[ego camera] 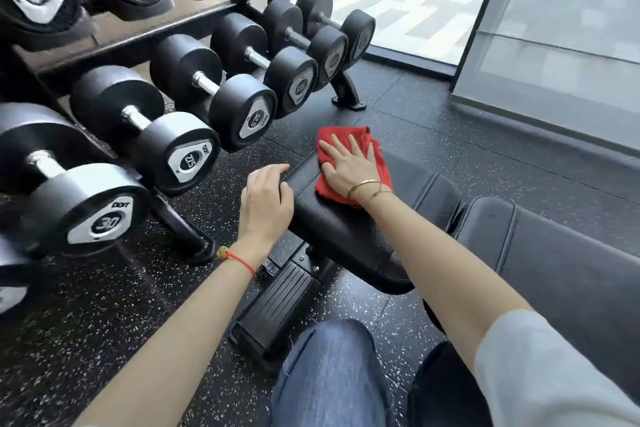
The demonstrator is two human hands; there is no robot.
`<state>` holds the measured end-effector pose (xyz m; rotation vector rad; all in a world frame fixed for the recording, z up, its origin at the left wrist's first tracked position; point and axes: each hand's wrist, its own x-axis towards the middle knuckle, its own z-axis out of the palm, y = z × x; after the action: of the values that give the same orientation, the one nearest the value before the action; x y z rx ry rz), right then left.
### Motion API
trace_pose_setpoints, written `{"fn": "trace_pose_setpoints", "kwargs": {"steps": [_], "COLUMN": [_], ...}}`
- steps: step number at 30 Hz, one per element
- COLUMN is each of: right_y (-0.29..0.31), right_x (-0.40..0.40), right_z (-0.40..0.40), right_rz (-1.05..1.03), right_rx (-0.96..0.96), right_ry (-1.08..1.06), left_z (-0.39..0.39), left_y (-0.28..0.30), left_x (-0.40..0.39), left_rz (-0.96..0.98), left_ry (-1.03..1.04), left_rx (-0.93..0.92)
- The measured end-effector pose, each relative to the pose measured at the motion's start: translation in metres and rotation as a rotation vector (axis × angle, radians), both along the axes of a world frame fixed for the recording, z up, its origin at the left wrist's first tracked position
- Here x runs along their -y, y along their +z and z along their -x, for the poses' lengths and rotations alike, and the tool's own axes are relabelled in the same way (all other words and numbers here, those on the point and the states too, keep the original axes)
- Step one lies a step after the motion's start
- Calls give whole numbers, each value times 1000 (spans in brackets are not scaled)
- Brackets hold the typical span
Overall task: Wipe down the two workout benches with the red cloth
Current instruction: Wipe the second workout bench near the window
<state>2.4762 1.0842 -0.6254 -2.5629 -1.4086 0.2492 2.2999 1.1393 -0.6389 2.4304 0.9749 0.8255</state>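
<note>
A black padded workout bench lies in front of me, its seat pad (346,229) near the middle and its longer back pad (554,253) running off to the right. The red cloth (341,133) is spread on the far end of the seat pad. My right hand (349,166) lies flat on the cloth with fingers spread, pressing it onto the pad. My left hand (265,204) rests on the pad's left edge with its fingers curled over it. I see only this one bench.
A rack of black dumbbells (173,135) stands close on the left, its foot (187,236) near the bench. The bench's black base (277,308) sits on speckled rubber floor. My knee in jeans (329,374) is below. A glass wall (554,45) rises at the right.
</note>
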Motion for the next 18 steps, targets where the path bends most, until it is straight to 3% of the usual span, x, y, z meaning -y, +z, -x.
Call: {"fn": "trace_pose_setpoints", "kwargs": {"steps": [5,8,12,18], "right_y": [-10,-17,-16,-2], "right_x": [22,66,111,89], "right_z": [58,66,28,-20], "right_rz": [-50,-58,-46,-4], "right_rx": [110,175,169,97], "right_ry": [273,303,66,-229], "left_z": [2,-10,-31,-65], "left_y": [4,5,2,1], "left_x": [-2,8,24,52], "left_rz": [6,-12,-25,-31], "left_ry": [24,0,-52,-129], "left_rx": [9,14,-14,-58]}}
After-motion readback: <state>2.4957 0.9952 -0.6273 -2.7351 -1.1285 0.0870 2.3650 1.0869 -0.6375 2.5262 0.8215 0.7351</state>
